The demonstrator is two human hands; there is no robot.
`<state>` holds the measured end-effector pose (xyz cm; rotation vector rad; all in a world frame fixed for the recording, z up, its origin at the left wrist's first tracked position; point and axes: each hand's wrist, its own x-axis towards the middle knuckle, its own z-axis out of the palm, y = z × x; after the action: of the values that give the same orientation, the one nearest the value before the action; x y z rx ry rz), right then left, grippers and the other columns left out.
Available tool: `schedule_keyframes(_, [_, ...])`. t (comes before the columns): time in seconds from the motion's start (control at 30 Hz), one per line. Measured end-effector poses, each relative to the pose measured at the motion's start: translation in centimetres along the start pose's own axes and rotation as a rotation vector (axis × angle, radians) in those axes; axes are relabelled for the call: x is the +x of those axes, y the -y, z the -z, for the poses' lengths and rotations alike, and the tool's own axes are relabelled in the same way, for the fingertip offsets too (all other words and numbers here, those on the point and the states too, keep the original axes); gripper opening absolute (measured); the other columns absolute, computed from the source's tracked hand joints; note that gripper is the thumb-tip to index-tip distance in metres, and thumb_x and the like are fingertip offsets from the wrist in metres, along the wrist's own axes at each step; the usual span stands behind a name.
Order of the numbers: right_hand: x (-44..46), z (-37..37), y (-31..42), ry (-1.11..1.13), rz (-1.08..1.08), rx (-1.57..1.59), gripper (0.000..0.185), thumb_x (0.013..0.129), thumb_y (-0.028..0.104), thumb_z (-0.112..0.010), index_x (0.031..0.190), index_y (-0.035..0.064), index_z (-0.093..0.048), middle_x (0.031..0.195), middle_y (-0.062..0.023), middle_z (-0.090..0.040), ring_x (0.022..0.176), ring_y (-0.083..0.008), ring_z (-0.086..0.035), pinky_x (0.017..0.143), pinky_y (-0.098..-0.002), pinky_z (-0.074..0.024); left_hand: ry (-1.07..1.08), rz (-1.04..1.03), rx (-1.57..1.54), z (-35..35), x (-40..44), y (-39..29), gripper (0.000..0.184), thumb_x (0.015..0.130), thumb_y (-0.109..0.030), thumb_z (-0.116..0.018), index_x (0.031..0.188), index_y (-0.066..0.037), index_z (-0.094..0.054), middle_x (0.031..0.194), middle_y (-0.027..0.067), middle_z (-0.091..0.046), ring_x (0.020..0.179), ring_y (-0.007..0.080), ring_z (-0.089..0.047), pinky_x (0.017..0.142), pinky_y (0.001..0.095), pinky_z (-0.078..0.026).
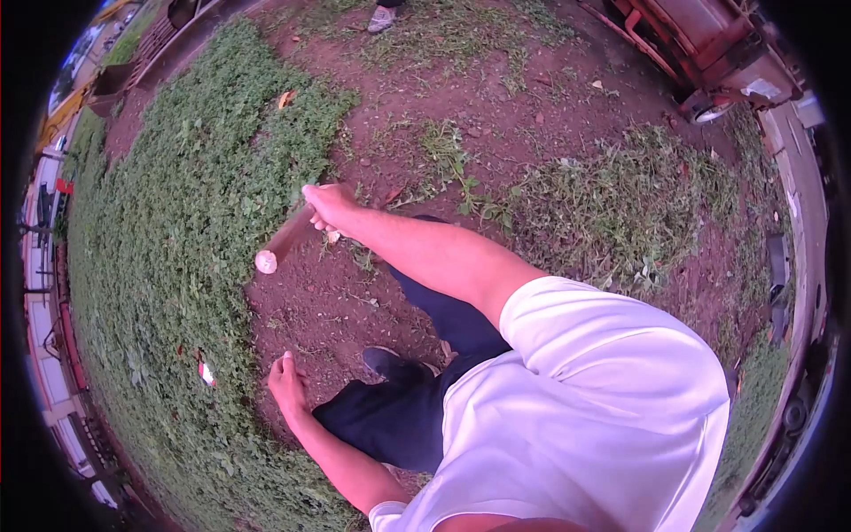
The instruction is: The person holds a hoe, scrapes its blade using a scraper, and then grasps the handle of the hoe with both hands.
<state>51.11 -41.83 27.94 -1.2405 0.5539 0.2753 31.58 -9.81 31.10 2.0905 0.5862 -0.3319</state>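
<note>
In the head view my right hand [330,209] is closed around a wooden handle [288,235], whose round pale end points down and to the left over the edge of the green plants. My left hand [286,383] hangs lower down above bare soil, its thumb apart and its fingers loosely bent, with nothing seen in it. Low green plants [177,230] cover the ground on the left. The handle's far part is hidden behind my right hand.
Reddish soil [390,106] bears a patch of cut weeds [612,213]. Another person's shoe [382,19] shows at the top. A rusty red machine [709,44] stands at the upper right. A red and white scrap [206,372] lies among the plants.
</note>
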Motion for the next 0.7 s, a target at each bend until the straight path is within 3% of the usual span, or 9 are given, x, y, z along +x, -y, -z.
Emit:
schedule_keyframes(0.13, [2.3,-0.6,-1.7,-0.041,-0.001,0.017,0.045,0.098,0.042,-0.050,0.076,0.0049,-0.065,0.057,-0.0075,-0.062,0.045,-0.0190,-0.061,0.040,-0.0358,-0.0479,0.025,0.051,0.064,-0.8,0.6,1.0,0.033,0.103,-0.035,-0.062,0.098,-0.004,-0.066,0.064,0.0009,-0.057,0.049,0.0088,-0.051,0.044,0.0251,-0.035])
schedule_keyframes(0.2, [-0.2,0.2,0.2,-0.024,-0.014,-0.058,0.045,0.099,0.045,-0.050,0.081,0.0066,-0.064,0.062,-0.0037,-0.063,0.047,-0.0142,-0.057,0.040,-0.0338,-0.0437,0.051,0.072,0.118,-0.9,1.1,1.3,0.034,0.103,-0.038,-0.061,0.097,-0.004,-0.065,0.064,0.0009,-0.057,0.049,0.0089,-0.050,0.044,0.0244,-0.034])
schedule_keyframes(0.47, [1.0,0.5,-0.2,-0.032,0.011,-0.123,0.046,0.099,0.043,-0.050,0.077,0.0068,-0.065,0.060,-0.0028,-0.063,0.045,-0.0150,-0.060,0.046,-0.0337,-0.0534,0.059,0.070,0.138,-1.5,2.9,1.5,0.035,0.103,-0.039,-0.060,0.093,-0.006,-0.064,0.063,0.0011,-0.057,0.048,0.0100,-0.051,0.043,0.0246,-0.035])
schedule_keyframes(0.6, [0.9,0.9,-0.1,0.020,0.065,-0.174,0.044,0.100,0.042,-0.050,0.080,0.0063,-0.065,0.062,-0.0029,-0.063,0.048,-0.0144,-0.062,0.047,-0.0330,-0.0528,0.059,0.054,0.110,-1.7,3.0,1.2,0.034,0.103,-0.037,-0.061,0.095,-0.005,-0.064,0.063,0.0016,-0.057,0.047,0.0103,-0.051,0.043,0.0248,-0.036])
schedule_keyframes(0.7, [-0.2,1.0,1.0,0.054,0.009,-0.127,0.045,0.100,0.046,-0.053,0.087,0.0050,-0.065,0.070,-0.0037,-0.064,0.054,-0.0127,-0.060,0.045,-0.0301,-0.0469,0.028,0.101,0.101,-1.8,2.8,0.3,0.033,0.102,-0.035,-0.062,0.096,-0.003,-0.065,0.063,0.0019,-0.057,0.046,0.0105,-0.051,0.043,0.0261,-0.037])
